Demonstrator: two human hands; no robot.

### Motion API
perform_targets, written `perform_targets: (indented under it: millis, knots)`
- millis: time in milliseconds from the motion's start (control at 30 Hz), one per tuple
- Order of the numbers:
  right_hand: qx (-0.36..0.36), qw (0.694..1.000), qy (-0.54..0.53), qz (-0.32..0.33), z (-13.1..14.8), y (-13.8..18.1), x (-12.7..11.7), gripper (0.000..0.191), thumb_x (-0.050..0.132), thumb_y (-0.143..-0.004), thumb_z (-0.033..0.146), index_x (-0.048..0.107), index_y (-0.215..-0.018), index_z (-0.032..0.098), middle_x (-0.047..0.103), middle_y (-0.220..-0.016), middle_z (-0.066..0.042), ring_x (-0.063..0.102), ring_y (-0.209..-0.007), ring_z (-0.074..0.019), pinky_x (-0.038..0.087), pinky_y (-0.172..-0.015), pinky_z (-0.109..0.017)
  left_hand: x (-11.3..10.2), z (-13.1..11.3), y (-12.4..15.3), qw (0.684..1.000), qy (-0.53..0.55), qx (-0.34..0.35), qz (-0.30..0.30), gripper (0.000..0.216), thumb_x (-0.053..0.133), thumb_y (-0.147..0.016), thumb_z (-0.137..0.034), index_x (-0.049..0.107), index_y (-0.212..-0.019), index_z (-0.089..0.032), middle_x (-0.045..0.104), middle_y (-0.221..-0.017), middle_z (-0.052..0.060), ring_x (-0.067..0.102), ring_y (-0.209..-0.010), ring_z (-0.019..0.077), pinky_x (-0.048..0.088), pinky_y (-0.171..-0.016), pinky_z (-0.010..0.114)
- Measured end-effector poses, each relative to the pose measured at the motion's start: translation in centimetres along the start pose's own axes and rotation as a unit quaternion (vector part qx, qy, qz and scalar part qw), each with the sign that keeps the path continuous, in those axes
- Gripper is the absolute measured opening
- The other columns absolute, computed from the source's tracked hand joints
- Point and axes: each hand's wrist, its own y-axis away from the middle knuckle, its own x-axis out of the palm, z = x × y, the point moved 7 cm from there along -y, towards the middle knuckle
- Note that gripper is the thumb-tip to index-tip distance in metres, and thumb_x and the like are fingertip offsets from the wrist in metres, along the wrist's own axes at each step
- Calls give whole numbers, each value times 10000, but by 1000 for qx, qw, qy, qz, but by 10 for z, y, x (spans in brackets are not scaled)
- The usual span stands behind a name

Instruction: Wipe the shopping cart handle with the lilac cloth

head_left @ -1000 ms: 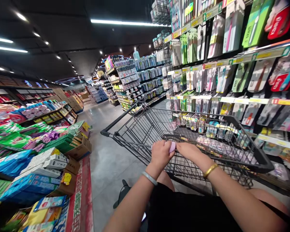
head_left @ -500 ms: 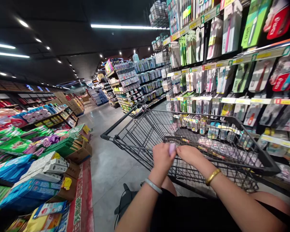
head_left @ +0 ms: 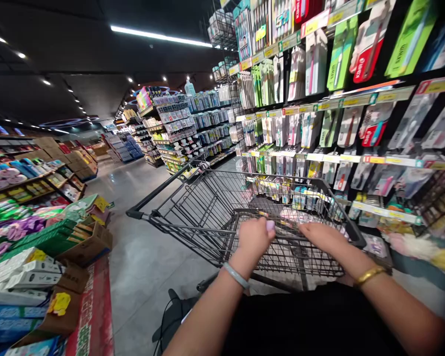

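My left hand (head_left: 254, 239) is closed round a small pale purple thing (head_left: 270, 225) that pokes out between the fingers, just above the near rim of a black wire shopping cart (head_left: 193, 207). My right hand (head_left: 323, 236) lies beside it over the cart's near edge, fingers bent downward and now apart from the left hand; what it grips is hidden. A pale bangle sits on the left wrist and a gold one on the right. The cart basket looks bare inside.
A tall shelf wall of toothbrush packs (head_left: 337, 113) runs close along the right. Low displays of boxed and bagged goods in cardboard trays (head_left: 52, 242) line the left. A grey floor aisle (head_left: 141, 257) leads ahead to more shelving (head_left: 178, 128).
The hands, pressed together over the purple thing earlier, have drawn apart; the right hand slid rightward along the cart's edge. The view has swung, shifting the cart and shelves leftward.
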Motion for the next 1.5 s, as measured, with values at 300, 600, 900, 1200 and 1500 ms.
perform_targets:
  millis: [300,600,900,1200,1500]
  knots:
    - [-19,1000,-12,20,3,3,6,519,218,-942,440,699,-982,248,683,-1089,-88,627,-1012,-282,448,-823,-400,9,-67,-1,991,22,123,-39,300,583,-836,-500,575,-953,-223,630,-877,40,609,-813,226,435,-707,329]
    - [23,999,-34,1,5,8,-3,530,243,-921,506,707,-1030,273,693,-1091,-98,646,-969,-295,455,-779,-394,-1,-7,-11,1000,22,-10,-5,410,414,-913,-596,583,-990,-230,655,-892,45,627,-780,200,391,-630,282]
    - [14,999,-46,-8,8,-1,-1,446,288,-915,439,692,-991,266,702,-1092,-82,650,-987,-295,453,-785,-394,5,-64,14,991,61,76,-94,304,614,-825,-490,597,-1028,-264,625,-978,40,560,-937,230,395,-825,355]
    - [-2,999,-35,-7,13,4,-1,496,249,-925,476,691,-981,259,701,-1047,-84,652,-943,-295,461,-763,-391,-12,33,-8,997,-21,-73,17,357,418,-926,-534,614,-944,-235,655,-860,27,614,-773,191,393,-629,287]
    - [10,999,-42,-17,14,-3,4,508,260,-921,503,693,-1049,269,689,-1095,-107,656,-930,-300,468,-742,-394,-1,-14,28,995,24,25,-98,283,619,-826,-447,589,-1030,-254,607,-1008,33,543,-972,219,394,-904,359]
